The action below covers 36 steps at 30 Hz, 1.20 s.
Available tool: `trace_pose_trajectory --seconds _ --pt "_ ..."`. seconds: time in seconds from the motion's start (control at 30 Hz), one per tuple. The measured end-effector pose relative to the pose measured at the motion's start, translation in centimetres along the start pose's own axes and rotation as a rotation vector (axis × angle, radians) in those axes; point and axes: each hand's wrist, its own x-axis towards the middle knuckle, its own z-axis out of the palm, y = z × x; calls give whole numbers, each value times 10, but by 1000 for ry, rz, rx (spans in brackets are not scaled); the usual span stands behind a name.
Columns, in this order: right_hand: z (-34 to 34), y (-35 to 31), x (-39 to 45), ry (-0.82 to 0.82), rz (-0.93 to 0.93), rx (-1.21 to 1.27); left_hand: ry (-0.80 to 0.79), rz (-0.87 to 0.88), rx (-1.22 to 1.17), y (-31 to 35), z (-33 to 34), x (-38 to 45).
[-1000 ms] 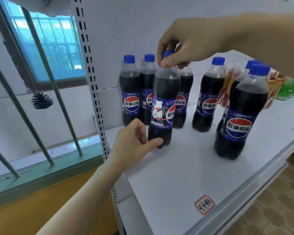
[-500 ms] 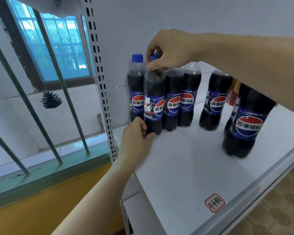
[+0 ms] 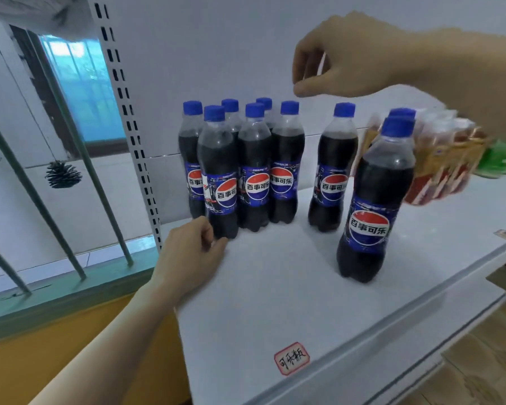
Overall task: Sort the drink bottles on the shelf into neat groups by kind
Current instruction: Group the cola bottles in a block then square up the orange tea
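Note:
Several Pepsi bottles with blue caps stand packed together at the back left of the white shelf (image 3: pixel 275 287); the front-left one (image 3: pixel 218 173) is nearest my left hand. My left hand (image 3: pixel 192 252) rests on the shelf with its thumb tip against that bottle's base, fingers curled, gripping nothing. My right hand (image 3: pixel 342 57) hovers above the group, fingers apart and empty. A lone Pepsi bottle (image 3: pixel 332 168) stands to the right of the group. Another Pepsi bottle (image 3: pixel 374 200) stands nearer the front, with one more behind it.
Orange-red tea bottles (image 3: pixel 441 159) and green bottles (image 3: pixel 500 159) stand at the back right. A perforated shelf upright (image 3: pixel 129 121) rises at the left. A red-bordered sticker (image 3: pixel 291 358) sits near the shelf's front edge. Window bars and a hanging pinecone (image 3: pixel 63 173) lie left.
My right hand let go of the bottle cap and rose up and to the right. The bottle now stands in the group at the back left. My left hand stays by its base.

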Motion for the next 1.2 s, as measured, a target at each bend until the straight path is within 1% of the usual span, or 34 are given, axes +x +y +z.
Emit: trace_pose_trajectory --seconds 0.07,0.17,0.23,0.3,0.37,0.47,0.53,0.63,0.73,0.83,1.0,1.03,1.07,1.13,1.2 --pt "-4 28 -11 -28 58 -37 -93 65 30 22 -1 -3" --pt "2 52 -23 -228 88 -68 -240 155 121 62 2 0" --pt "9 59 -28 -294 69 -19 -345 118 142 83 8 5" --pt "13 64 -28 -285 40 57 -461 27 112 93 18 8" --pt "13 63 -24 -298 14 132 -525 -57 100 97 29 8" --pt "13 56 -14 -309 -52 158 -464 -161 77 98 41 9" --pt "14 51 -8 -318 -103 173 -451 -197 89 102 43 11" --pt "17 43 0 -335 -134 186 -488 -179 84 114 43 17" --pt "22 36 6 -316 -158 197 -499 -154 -4 125 45 20" --pt "26 35 9 -273 -168 178 -409 -131 -12 128 55 18" --pt "17 40 0 -307 -156 179 -268 -124 -92 123 69 11" --pt "14 43 -3 -289 -145 178 -247 -104 -94 121 70 8" --pt "10 48 -9 -233 -142 167 -232 -83 -104 118 71 4" --pt "2 55 -28 -14 -161 160 -233 -67 -143 115 68 -2" --pt "-6 58 -60 222 -157 240 -235 -62 -236 119 62 -6"
